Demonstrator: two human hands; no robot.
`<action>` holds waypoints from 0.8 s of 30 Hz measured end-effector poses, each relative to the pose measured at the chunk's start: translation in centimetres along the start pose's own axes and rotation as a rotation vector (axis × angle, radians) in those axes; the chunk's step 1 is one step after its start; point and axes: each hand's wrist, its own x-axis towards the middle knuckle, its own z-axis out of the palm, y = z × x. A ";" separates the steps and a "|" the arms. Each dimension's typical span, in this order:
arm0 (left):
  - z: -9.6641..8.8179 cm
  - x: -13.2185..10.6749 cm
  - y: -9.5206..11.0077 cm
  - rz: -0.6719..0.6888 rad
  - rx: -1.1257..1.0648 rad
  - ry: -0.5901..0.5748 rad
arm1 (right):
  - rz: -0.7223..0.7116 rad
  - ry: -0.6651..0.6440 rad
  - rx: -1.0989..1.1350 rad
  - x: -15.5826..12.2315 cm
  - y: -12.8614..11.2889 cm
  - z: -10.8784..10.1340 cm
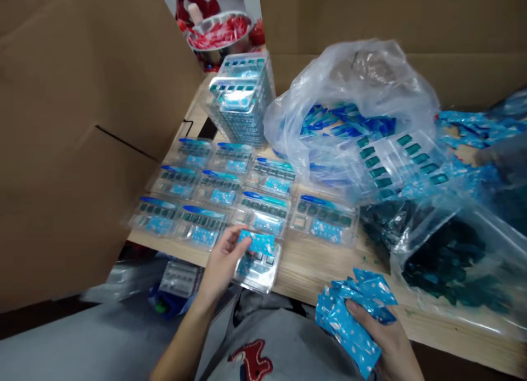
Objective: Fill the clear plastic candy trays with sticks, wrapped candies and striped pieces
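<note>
My left hand (222,263) pinches a blue printed card (256,242) against the top of a transparent plastic blister tray (257,274) at the near edge of the wooden table (313,276). Dark teal pieces sit in the tray's pockets. My right hand (385,337) grips a thick bunch of blue patterned cards (348,320) over the table's near right corner. Several filled trays (263,202) lie in rows just beyond my left hand, each with a blue strip and a blue card.
A tall stack of trays (239,98) stands at the back. Right of it, a transparent bag (349,79) holds blue items, and a nearer bag (444,265) holds dark teal pieces. Cardboard panels (82,128) rise at the left and back. Another tray (180,278) sits below the table edge.
</note>
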 end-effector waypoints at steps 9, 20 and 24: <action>1.1 5.4 0.0 0.221 0.491 0.038 | -0.005 -0.018 -0.149 1.0 0.7 0.2; 4.1 1.9 2.6 0.386 0.514 -0.332 | 0.019 -0.162 -0.241 1.8 0.9 1.7; 6.4 -1.0 4.2 0.304 0.348 -0.833 | -0.117 -0.382 -0.323 2.1 0.4 2.2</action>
